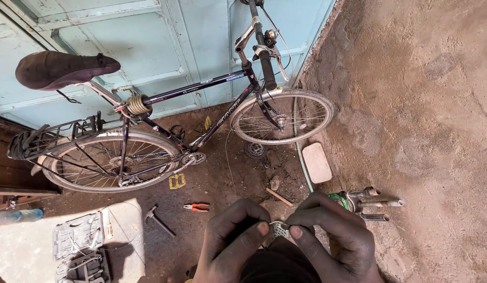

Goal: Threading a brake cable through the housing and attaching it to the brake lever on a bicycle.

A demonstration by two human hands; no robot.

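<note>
Small perforated metal piece [278,228] pinched in fingers [262,228]: shiny, silvery. Bicycle frame [201,85]: glossy dark paint. Saddle [60,68]: worn, matt, scuffed. Ground [421,105]: rough dusty dirt. Pliers [196,207]: orange plastic grips. Door [165,42]: chalky pale-blue painted metal.

A pale blue panelled wall [165,47] stood behind a packed dirt floor [421,105], sunlit on the right and shaded near a flat pale stone [317,162].

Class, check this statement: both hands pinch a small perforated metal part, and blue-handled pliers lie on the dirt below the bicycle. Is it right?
Not quite. In the head view the pliers have red-orange handles, not blue. The rest holds: the left hand and right hand pinch the small perforated metal part, and the pliers lie on the dirt below the bicycle.
</note>
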